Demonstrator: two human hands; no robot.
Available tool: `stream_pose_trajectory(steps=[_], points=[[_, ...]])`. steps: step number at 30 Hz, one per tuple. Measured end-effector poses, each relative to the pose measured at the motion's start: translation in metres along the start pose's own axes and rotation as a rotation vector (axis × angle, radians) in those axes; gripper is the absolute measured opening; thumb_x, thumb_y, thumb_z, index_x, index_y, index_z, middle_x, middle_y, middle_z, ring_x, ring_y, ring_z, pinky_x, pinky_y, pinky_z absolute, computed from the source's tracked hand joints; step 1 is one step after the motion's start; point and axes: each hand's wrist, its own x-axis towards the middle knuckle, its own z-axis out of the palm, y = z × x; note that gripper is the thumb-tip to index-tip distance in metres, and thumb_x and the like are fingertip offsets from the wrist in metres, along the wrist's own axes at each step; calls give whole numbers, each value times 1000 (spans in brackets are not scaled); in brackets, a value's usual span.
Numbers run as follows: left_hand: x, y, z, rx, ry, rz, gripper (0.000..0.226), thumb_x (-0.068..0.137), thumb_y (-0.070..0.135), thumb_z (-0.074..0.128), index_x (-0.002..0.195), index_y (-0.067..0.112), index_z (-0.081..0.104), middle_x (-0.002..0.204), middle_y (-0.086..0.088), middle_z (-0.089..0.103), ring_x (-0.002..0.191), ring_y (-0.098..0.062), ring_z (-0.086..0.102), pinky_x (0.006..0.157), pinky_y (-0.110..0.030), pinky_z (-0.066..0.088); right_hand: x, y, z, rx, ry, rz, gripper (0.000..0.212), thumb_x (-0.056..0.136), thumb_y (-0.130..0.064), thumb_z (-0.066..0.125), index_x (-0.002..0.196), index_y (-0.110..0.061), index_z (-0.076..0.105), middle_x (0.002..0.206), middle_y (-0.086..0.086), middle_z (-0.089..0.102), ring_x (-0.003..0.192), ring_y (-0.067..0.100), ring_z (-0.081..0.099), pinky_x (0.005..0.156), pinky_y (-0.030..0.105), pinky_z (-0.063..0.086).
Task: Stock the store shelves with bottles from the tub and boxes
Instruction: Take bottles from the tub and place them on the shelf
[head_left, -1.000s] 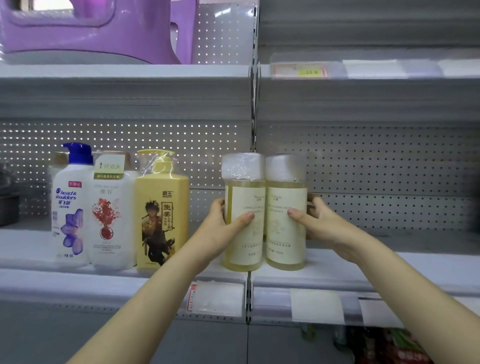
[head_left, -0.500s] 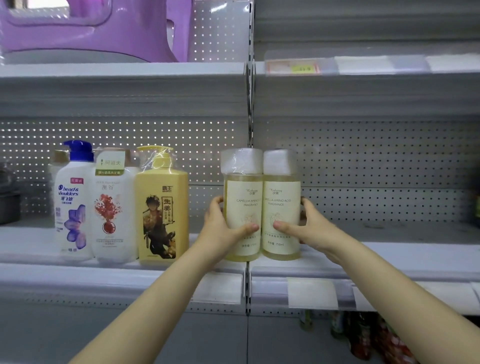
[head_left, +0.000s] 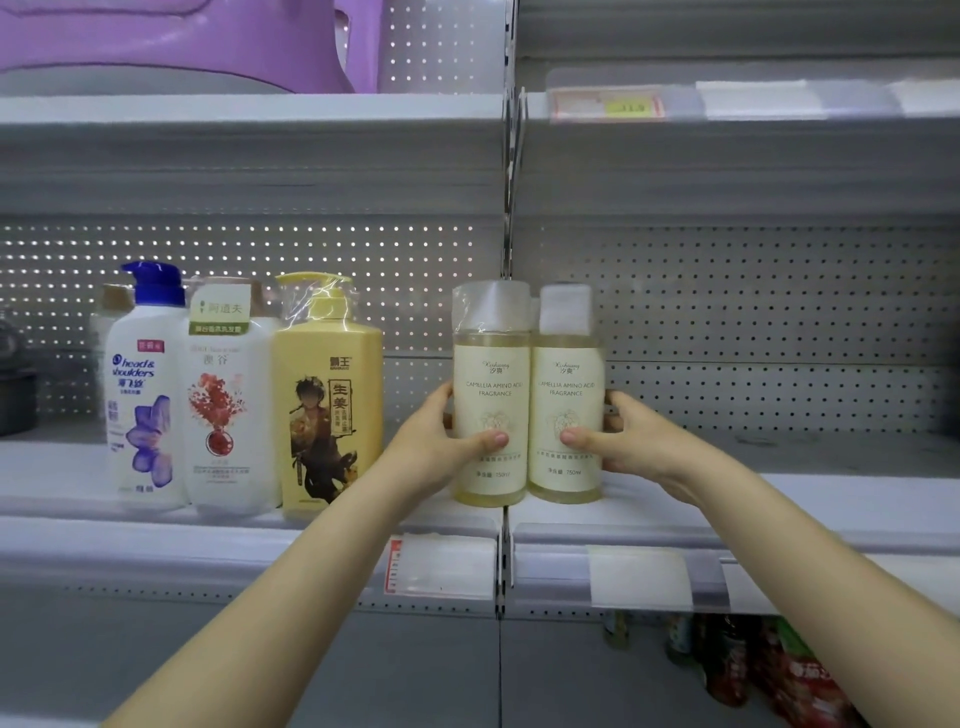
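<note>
well, the shelf (head_left: 810, 499) is the biggest thing, wide and grey, and its slotted upright (head_left: 511, 218) marks the seam between two bays. left of that upright stands a row of pump bottles (head_left: 228, 405), with the yellow bottle (head_left: 327, 400) nearest it. at the upright itself two bottles stand side by side and touching, the left bottle (head_left: 491, 374) just left of the seam and the right bottle (head_left: 566, 374) just right of it. their bases look set down, though i cannot tell if their full weight is on the shelf. the left hand (head_left: 431, 447) wraps the left bottle and the right hand (head_left: 634, 441) wraps the right. the thumbs (head_left: 488, 441) lie across the fronts, and the other fingers curl behind, mostly hidden. to do this well i'd hold both bottles plumb with fronts facing out, ease them back from the front edge, and let go only once neither rocks on the seam.
</note>
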Motion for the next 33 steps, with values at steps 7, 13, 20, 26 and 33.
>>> stream_pose_trajectory(steps=[7,13,20,26,33], points=[[11,-4,8,34,67,-13,80,77,28,81,143,25,36,125,2,60,106,-17,61,92,-35,51,14,3,11,-125,130,-3,59,76,-31,82,122,-21,46,121,-5,61,112,18,60,98,45,51],[26,-6,10,39,52,-44,82,76,29,82,143,24,35,128,0,60,111,-20,61,97,-39,50,27,5,9,-74,94,28,60,79,-25,79,128,-19,46,125,-1,61,110,20,62,92,45,54],[41,-8,12,36,44,-78,84,80,26,79,147,23,29,131,-1,58,117,-22,58,99,-36,47,47,10,10,-70,93,59,66,78,-27,80,132,-20,43,126,0,63,110,23,63,96,48,52],[54,-13,12,48,24,-104,90,78,27,80,149,22,24,129,0,59,112,-21,59,95,-35,49,54,13,8,-76,82,60,66,81,-25,78,135,-20,40,122,-3,62,107,21,63,94,42,53],[64,-10,8,-41,-56,-202,92,76,22,82,145,22,20,131,-3,55,110,-22,58,92,-38,52,55,12,1,-33,-17,121,71,80,-30,78,135,-24,34,116,-5,61,102,19,65,70,31,58]])
